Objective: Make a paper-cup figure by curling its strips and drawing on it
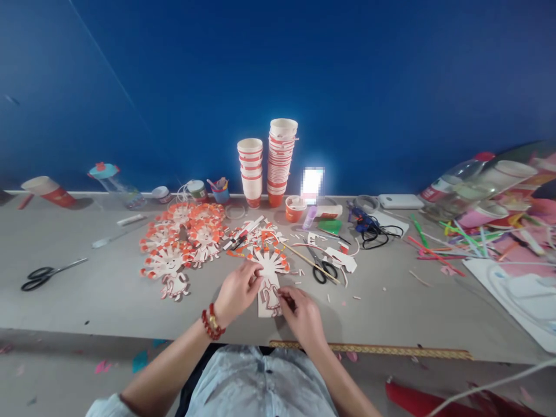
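Observation:
In front of me lies a flattened paper-cup cutout [270, 265], its white strips fanned out with orange-red tips. Below the fan runs a white paper strip [263, 310] with a small dress figure drawn in dark outline. My left hand [238, 291], wearing red bead bracelets, is closed on the cutout's left edge where fan and strip meet. The fingers of my right hand [303, 314] pinch the strip's right edge beside the drawing. To the left is a pile of similar fan-headed paper figures [174, 258], some with smiling faces and cut-out dress bodies.
Black-handled scissors [321, 271] lie among paper scraps right of my hands; another pair [41, 278] lies far left. Tall paper-cup stacks [282, 156] stand by the blue wall. A blue glue gun [365, 220] with its cord, plastic bottles [456, 179] and coloured pipe cleaners [438, 255] are right.

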`<state>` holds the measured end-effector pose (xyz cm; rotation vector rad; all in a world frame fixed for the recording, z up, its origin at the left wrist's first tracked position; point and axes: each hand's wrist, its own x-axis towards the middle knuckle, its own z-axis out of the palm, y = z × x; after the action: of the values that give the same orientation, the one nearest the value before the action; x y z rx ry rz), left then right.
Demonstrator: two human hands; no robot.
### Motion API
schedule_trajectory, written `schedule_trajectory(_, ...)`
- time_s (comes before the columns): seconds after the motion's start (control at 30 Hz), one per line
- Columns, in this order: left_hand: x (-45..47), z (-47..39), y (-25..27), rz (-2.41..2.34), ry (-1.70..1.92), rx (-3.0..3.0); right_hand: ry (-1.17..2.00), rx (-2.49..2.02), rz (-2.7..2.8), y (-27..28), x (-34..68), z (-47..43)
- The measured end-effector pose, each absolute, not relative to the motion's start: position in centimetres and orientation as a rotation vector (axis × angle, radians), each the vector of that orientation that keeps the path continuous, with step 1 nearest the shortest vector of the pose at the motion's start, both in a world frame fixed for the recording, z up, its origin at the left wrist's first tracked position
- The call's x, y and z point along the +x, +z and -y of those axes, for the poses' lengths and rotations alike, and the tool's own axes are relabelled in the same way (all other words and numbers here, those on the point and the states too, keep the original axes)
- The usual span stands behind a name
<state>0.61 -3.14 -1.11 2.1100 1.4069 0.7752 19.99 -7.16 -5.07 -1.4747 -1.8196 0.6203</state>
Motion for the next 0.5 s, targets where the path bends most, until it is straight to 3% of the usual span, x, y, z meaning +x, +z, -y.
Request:
schedule_trajectory(0.1, 0.7, 6.0, -2.4, -1.32, 0.933, 2.267, 0.609, -1.49, 1.811, -5.1, 19.8, 7.0)
schedule_trajectory(0.5, 0.6, 7.8, -3.7, -1.348, 0.579, 2.449, 0.425, -1.56, 1.893, -5.1, 18.6, 7.1)
